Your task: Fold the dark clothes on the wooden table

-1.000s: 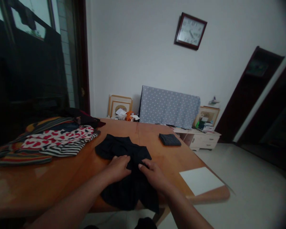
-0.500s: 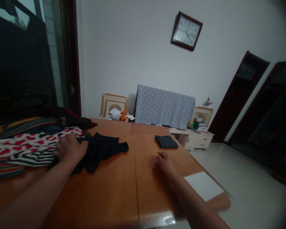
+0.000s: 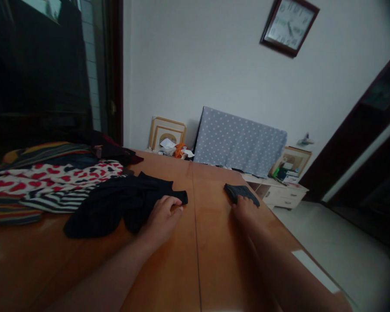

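Reaching forward over a glossy orange-brown wooden table [image 3: 169, 277], the person's left hand [image 3: 162, 216] lies at the near right part of a crumpled black cloth garment [image 3: 107, 203], its knuckles overlapping the dark fabric. The garment spreads ahead of those fingers and out to their left, and one narrow, sleeve-like end juts just beyond them. A small gap shows between thumb and forefinger; whether the other fingers grip any fabric, I cannot tell. The garment's long axis runs across the table, from a rounded near-left end to that narrow end, which points right and slightly away from the person. Its left side meets a black-and-white striped cloth [image 3: 60, 199], beside a white cloth printed with red and black hearts [image 3: 58, 177]. The right hand [image 3: 245, 210] rests at the near edge of a dark grey, folded, rectangular cloth [image 3: 237, 191], which lies on the table's right part, mostly ahead of the fingers. Those fingers are close together over the edge; the thumb is hidden, so a clamped hold cannot be told. The folded cloth's long axis slants from far left to near right.
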`<state>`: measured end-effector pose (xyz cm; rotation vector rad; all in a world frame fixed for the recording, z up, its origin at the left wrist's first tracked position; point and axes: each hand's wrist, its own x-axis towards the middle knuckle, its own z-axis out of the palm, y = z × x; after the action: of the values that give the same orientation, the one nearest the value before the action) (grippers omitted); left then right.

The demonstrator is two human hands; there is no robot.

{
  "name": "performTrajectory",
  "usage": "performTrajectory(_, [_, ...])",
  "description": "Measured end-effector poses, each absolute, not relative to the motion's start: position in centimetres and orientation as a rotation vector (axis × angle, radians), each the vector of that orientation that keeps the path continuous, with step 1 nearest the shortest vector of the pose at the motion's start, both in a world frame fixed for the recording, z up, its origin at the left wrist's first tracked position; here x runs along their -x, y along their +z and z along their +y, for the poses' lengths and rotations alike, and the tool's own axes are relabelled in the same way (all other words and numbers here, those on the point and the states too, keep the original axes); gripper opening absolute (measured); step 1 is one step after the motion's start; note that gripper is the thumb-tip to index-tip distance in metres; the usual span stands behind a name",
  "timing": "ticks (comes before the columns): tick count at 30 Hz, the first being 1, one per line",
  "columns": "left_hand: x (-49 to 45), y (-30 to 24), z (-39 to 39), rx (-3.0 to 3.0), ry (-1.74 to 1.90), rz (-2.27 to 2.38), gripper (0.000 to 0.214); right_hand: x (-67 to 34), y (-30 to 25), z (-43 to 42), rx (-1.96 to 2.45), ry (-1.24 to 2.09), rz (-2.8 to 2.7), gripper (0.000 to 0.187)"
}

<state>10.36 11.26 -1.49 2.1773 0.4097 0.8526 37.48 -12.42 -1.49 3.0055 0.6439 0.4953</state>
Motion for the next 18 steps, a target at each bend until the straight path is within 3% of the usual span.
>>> performTrajectory(12, [-10.5,-1.0,10.5,-2.229,0.692,0.347,0.016,-38.9,-0.9,-11.6,-2.962,0.325,0.609,0.038])
performTrajectory(18, [-10.9,-1.8,10.7,-2.149,0.723,0.278,0.014,-32.1,-0.9,-12.7,-2.834,0.455,1.184,0.033])
